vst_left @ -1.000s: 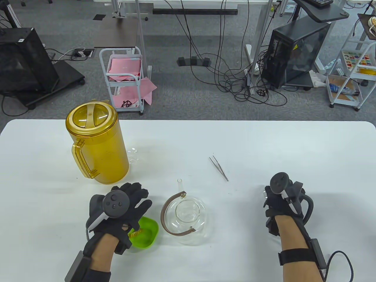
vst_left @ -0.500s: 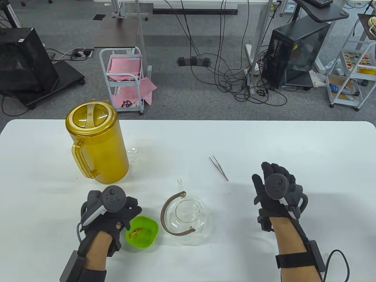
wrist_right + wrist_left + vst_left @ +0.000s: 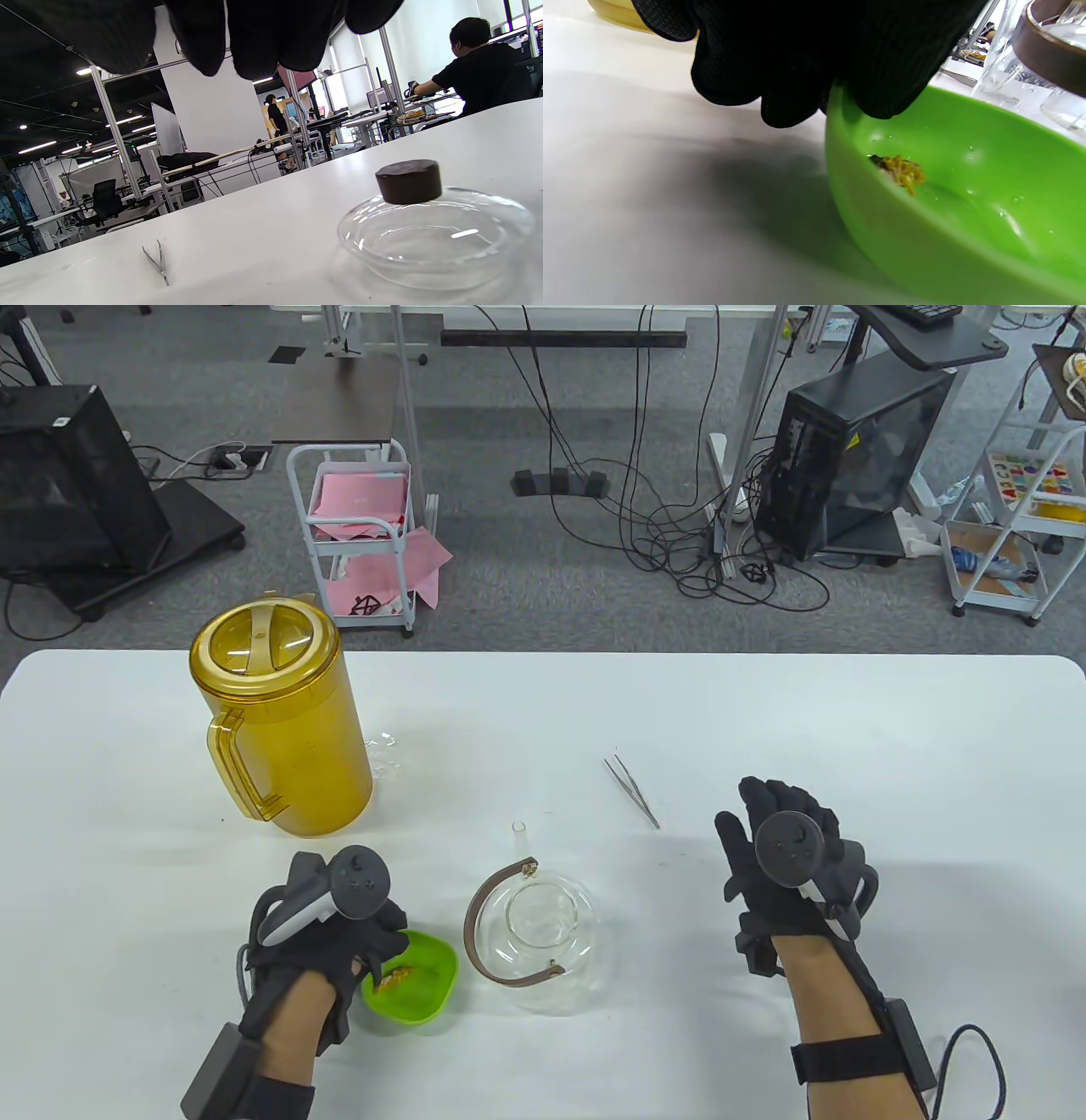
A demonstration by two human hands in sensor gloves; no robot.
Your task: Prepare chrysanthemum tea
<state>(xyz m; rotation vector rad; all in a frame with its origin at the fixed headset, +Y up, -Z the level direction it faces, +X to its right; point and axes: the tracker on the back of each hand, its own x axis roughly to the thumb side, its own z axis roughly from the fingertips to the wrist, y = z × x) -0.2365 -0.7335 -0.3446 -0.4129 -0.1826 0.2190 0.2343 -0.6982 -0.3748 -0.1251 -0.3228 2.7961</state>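
A small green bowl (image 3: 424, 984) with a little clump of dried chrysanthemum (image 3: 394, 978) sits near the table's front edge. My left hand (image 3: 373, 954) pinches its left rim; in the left wrist view one fingertip (image 3: 882, 84) lies inside the bowl (image 3: 967, 237) above the chrysanthemum (image 3: 901, 171). The glass teapot (image 3: 534, 933) stands uncovered to the right of the bowl. My right hand (image 3: 764, 814) hovers with straight fingers, holding nothing. The glass lid (image 3: 432, 228) with a brown knob lies on the table below it, hidden in the table view. Metal tweezers (image 3: 632, 791) lie just left of that hand.
A tall yellow pitcher (image 3: 280, 721) with its lid on stands at the back left, with a crumpled bit of clear plastic (image 3: 386, 755) beside it. The tweezers (image 3: 157, 260) show far off in the right wrist view. People sit at desks in the background.
My left hand drew back from over the bowl and curled onto its left rim. My right hand uncurled and moved forward and slightly left.
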